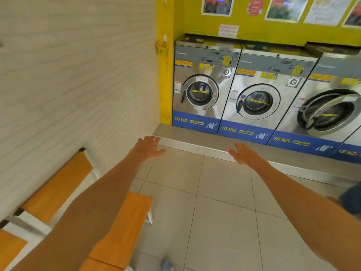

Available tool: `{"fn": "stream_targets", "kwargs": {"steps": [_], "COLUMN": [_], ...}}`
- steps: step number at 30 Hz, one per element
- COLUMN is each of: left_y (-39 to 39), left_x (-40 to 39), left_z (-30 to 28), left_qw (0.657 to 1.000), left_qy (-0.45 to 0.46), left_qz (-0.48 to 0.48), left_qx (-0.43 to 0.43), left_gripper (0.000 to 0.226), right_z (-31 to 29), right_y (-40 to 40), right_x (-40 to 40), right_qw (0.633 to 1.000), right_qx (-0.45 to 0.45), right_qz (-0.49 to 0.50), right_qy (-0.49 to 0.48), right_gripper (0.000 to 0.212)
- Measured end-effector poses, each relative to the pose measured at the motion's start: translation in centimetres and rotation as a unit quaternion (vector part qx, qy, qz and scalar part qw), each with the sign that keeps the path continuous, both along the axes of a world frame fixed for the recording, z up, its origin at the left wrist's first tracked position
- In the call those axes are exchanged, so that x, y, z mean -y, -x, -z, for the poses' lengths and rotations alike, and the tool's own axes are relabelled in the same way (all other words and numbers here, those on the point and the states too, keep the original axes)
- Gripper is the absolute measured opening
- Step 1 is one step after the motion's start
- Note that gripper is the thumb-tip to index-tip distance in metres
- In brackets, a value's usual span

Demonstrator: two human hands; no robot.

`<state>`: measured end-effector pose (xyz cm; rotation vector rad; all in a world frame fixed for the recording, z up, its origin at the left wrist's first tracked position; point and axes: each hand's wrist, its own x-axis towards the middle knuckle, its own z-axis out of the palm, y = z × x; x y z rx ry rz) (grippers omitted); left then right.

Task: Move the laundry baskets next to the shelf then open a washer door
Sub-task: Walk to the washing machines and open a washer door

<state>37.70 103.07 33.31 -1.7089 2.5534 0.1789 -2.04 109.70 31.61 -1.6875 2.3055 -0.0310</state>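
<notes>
- Up ahead in the head view, the row of steel front-loading washers stands on a raised grey plinth point(195, 142); no laundry baskets or shelf show.
- Beyond the plinth's near edge, the leftmost washer's round glass door point(200, 92) lies ahead between both hands, its dark handle on the door's left side.
- Left hand point(148, 147) is spread, empty, touching nothing, and looks nearer that handle.
- Right hand point(244, 153) is likewise spread and empty, over the plinth's edge, below the second washer's round door point(257, 101).
</notes>
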Motion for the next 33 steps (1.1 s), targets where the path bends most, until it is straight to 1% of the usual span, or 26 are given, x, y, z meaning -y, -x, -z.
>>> {"fn": "stream_targets", "kwargs": {"steps": [4,7,9,13,15,19,22,24,27,30,31,33], "left_y": [4.3,8.1,11.2,18.2,21.8,28.4,33.6,37.4,42.2,46.3,47.6,50.2], "left_x": [10.5,17.9,22.3,30.2,33.8,41.6,47.3,50.9,55.7,60.4,62.4,66.3], "left_z": [1.5,1.7,1.7,1.8,2.4,3.5,3.2,3.0,2.5,2.2,2.3,2.6], "left_qw": [1.0,0.999,0.998,0.998,0.997,0.998,0.999,0.998,0.995,0.994,0.993,0.993], "left_qy": [-0.011,-0.021,-0.017,-0.007,0.001,-0.018,-0.043,-0.038,-0.026,-0.02,-0.018,-0.017], "left_qz": [0.024,0.034,0.045,0.068,0.077,0.054,0.032,0.023,0.034,0.062,0.073,0.081], "left_qx": [0.008,0.018,0.029,0.012,0.019,0.021,-0.005,-0.033,-0.085,-0.091,-0.096,-0.08], "left_gripper": [0.076,0.079,0.081,0.078,0.075,0.085,0.088,0.089,0.08,0.076,0.079,0.085], "right_z": [1.5,1.0,1.1,2.3,3.0,3.6,2.5,2.0,0.9,1.1,1.6,3.4], "right_y": [4.3,6.4,8.6,14.7,17.9,25.0,30.7,34.5,38.2,41.3,42.6,45.6], "right_x": [8.5,13.9,17.2,24.1,27.6,35.8,42.5,46.7,51.9,57.6,59.7,64.0], "right_qw": [0.999,0.998,0.997,0.995,0.996,0.996,0.994,0.995,0.994,0.995,0.995,0.995], "right_qx": [0.025,0.047,0.059,0.068,0.059,0.053,0.075,0.067,0.074,0.07,0.071,0.076], "right_qz": [0.036,0.047,0.052,0.071,0.07,0.07,0.075,0.07,0.063,0.04,0.038,0.03], "right_qy": [-0.011,0.001,0.004,0.003,0.001,-0.026,-0.037,-0.037,-0.049,-0.057,-0.054,-0.058], "right_gripper": [0.075,0.07,0.07,0.073,0.072,0.072,0.074,0.073,0.073,0.075,0.076,0.08]}}
